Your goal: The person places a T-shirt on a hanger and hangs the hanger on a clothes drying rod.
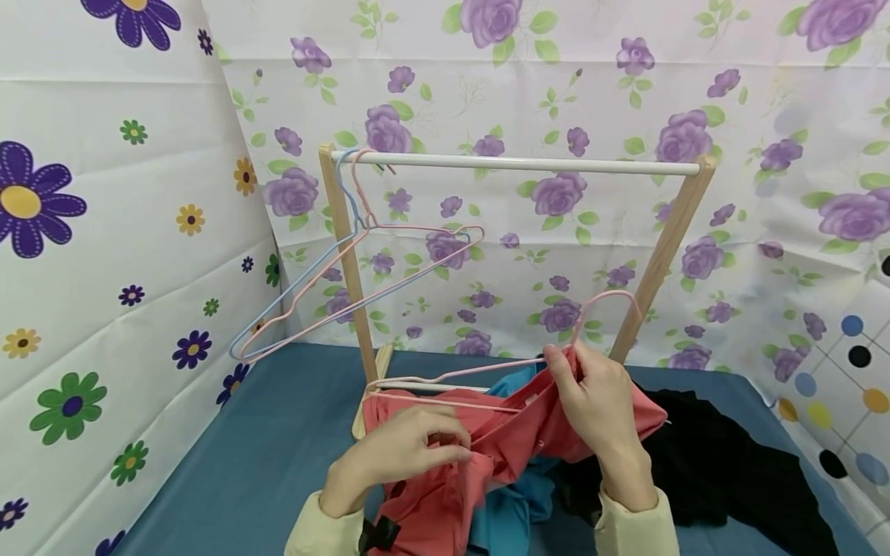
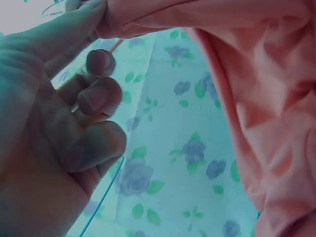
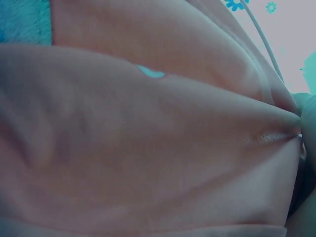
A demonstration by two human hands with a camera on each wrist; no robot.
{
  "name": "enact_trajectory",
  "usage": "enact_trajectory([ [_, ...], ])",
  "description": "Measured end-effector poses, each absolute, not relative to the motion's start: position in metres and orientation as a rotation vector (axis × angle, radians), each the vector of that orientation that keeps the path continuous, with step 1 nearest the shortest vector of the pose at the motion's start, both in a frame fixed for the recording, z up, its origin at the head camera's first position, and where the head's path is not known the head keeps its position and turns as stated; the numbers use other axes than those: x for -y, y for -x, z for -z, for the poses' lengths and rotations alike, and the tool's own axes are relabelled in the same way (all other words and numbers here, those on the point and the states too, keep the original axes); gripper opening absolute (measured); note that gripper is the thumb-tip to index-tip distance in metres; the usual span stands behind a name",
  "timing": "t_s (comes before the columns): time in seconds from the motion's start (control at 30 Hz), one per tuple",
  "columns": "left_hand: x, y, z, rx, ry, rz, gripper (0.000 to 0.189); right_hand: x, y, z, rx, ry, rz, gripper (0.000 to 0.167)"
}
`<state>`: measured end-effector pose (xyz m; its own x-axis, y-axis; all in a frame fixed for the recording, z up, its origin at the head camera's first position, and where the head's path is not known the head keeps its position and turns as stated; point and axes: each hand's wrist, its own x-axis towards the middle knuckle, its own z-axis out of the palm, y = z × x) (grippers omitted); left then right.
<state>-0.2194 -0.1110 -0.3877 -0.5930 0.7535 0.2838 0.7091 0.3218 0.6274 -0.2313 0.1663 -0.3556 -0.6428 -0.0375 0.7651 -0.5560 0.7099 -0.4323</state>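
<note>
My right hand grips a coral shirt together with the neck of a pink hanger, whose hook rises above the fist. The hanger's long arm reaches left across the cloth. Toward the shirt's left part, my left hand pinches an edge of the fabric. In the left wrist view, thumb and forefinger of the left hand meet on the coral cloth, while the other fingers curl free of it. Coral fabric fills most of the right wrist view, with the right hand at its right edge.
A rack with a white rail and wooden posts stands behind the hands. A blue hanger and a pink hanger hang at its left end. Blue cloth lies beneath the shirt, and black clothing lies at the right.
</note>
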Motion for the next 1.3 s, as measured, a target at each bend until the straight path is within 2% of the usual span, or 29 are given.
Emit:
enact_trajectory([
  [0.43,0.125,0.221,0.388,-2.685,-1.238,-0.979,0.009,-0.177,0.231,0.354,2.105,-0.439,-0.917,0.036],
  [0.77,0.124,0.225,0.398,-2.754,-1.123,-0.856,0.029,-0.182,0.23,0.353,2.102,-0.418,-0.94,0.036],
  [0.9,0.129,0.225,0.396,-2.745,-1.089,-0.922,0.028,-0.183,0.23,0.353,2.106,-0.419,-0.929,0.036],
  [1.13,0.144,0.228,0.391,-2.785,-1.085,-1.03,0.015,-0.184,0.231,0.353,2.118,-0.438,-0.887,0.038],
  [1.3,0.158,0.228,0.385,-2.817,-0.997,-1.083,0.018,-0.184,0.231,0.354,2.131,-0.456,-0.879,0.039],
])
